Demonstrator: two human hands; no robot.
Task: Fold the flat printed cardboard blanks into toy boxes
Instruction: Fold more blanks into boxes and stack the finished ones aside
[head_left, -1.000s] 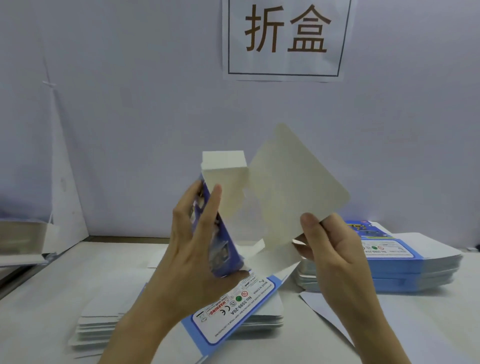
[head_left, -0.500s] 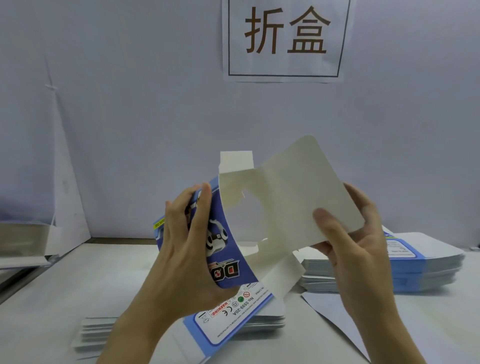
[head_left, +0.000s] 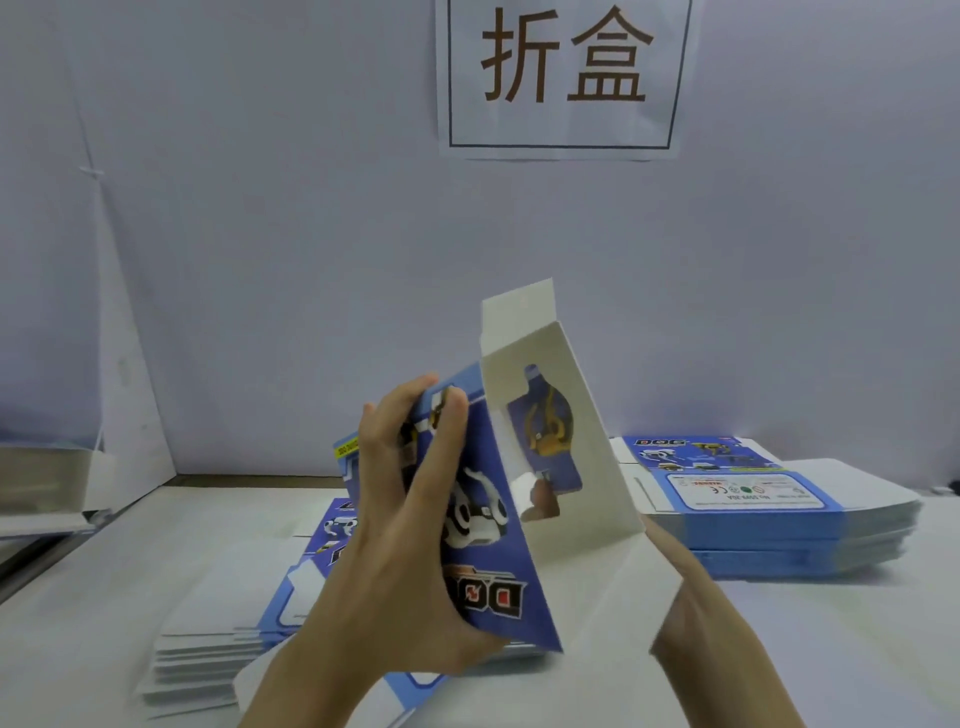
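Observation:
I hold a blue printed cardboard blank (head_left: 587, 499) upright in front of me, partly folded into a box shape. Its blue side with a robot dog and "DOG" lettering faces left, and its white inner panel with a cut-out window faces me. My left hand (head_left: 415, 545) grips the blue printed panel, fingers spread over it. My right hand (head_left: 691, 608) is mostly hidden behind the white panel and holds it from the back at the lower right edge. A small white flap sticks up at the top.
A stack of flat blanks (head_left: 769, 514) lies at the right on the white table (head_left: 831, 649). Another stack of blanks (head_left: 228, 623) lies at the left, under my left arm. A sign (head_left: 563, 78) hangs on the wall. A grey shelf edge (head_left: 47, 483) is at far left.
The large white panel has swung from spread open on the right to folded in against the blue panel. My right hand dropped lower and went behind it. The blank came lower.

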